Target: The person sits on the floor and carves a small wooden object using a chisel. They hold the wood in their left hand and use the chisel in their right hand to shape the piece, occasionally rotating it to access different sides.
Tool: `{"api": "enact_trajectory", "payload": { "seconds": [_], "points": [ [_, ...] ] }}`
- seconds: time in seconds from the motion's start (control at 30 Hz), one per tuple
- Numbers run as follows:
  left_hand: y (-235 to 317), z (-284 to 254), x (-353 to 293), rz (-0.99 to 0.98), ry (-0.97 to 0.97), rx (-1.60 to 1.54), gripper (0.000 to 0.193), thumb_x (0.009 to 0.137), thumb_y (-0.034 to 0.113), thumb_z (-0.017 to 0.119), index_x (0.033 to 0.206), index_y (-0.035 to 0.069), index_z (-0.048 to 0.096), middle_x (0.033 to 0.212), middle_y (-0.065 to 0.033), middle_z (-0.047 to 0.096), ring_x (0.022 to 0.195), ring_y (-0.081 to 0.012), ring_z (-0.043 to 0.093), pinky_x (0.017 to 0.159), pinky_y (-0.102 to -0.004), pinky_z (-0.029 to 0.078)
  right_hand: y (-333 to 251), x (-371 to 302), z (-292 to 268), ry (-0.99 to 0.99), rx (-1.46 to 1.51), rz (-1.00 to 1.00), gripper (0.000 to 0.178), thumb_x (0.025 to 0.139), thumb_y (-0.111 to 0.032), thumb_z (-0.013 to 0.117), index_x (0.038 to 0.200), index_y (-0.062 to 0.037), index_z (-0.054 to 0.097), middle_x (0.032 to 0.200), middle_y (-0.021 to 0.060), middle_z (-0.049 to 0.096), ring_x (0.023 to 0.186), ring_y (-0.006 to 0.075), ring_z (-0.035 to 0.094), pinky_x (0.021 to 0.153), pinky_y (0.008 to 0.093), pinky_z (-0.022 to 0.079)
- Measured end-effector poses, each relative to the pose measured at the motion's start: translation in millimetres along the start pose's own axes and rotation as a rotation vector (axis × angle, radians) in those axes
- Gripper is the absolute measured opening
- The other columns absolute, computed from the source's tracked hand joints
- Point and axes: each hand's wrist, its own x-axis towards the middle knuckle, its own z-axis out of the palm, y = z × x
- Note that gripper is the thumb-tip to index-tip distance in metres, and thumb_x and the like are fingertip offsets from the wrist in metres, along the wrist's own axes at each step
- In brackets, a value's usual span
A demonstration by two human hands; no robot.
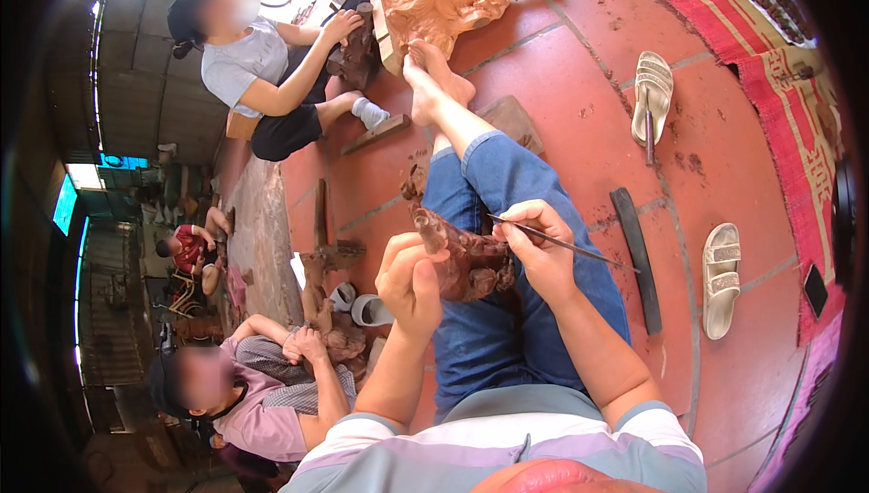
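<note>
A reddish-brown carved wooden figure (474, 268) lies over my jeans, at the middle of the head view. My left hand (409, 283) is closed at its left end, beside a round stub that sticks up. In a pinch, my right hand (540, 247) holds a thin dark rod-like tool (588, 251). Its left tip reaches the upper right side of the figure, and the long end points out to the right. Whether that tip touches the wood is too small to tell.
A dark flat bar (637, 259) and two sandals (721, 280) lie on the red tiles at right, near a red mat (778, 86) and phone (816, 291). Co-workers sit at left. A large carved wooden piece (453, 9) lies beyond my feet; a white cup (369, 310) stands left.
</note>
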Motion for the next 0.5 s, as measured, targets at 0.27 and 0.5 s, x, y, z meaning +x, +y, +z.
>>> {"api": "enact_trajectory", "payload": {
  "seconds": [0.27, 0.5],
  "points": [
    [-5, -4, -7, -0.169, -0.029, -0.179, 0.021, 0.094, 0.011, 0.042, 0.093, -0.003, 0.059, 0.096, -0.0144, 0.059, 0.090, -0.0218, 0.056, 0.085, -0.0319, 0.044, 4, 0, -1, 0.004, -0.115, -0.052, 0.006, 0.086, 0.002, 0.062, 0.090, -0.0011, 0.058, 0.085, 0.0053, 0.064, 0.078, 0.0096, 0.063, 0.072, 0.0239, 0.052],
    [-15, -16, -12, -0.358, -0.145, -0.926, 0.041, 0.096, 0.028, 0.040, 0.121, -0.004, 0.048, 0.121, -0.0173, 0.052, 0.114, -0.0238, 0.050, 0.100, -0.0359, 0.039, 1, -4, 2, -0.005, -0.146, -0.202, 0.008, 0.087, 0.008, 0.060, 0.093, 0.0024, 0.059, 0.097, 0.0088, 0.060, 0.080, 0.0124, 0.064, 0.073, 0.0246, 0.054]
  ]
}}
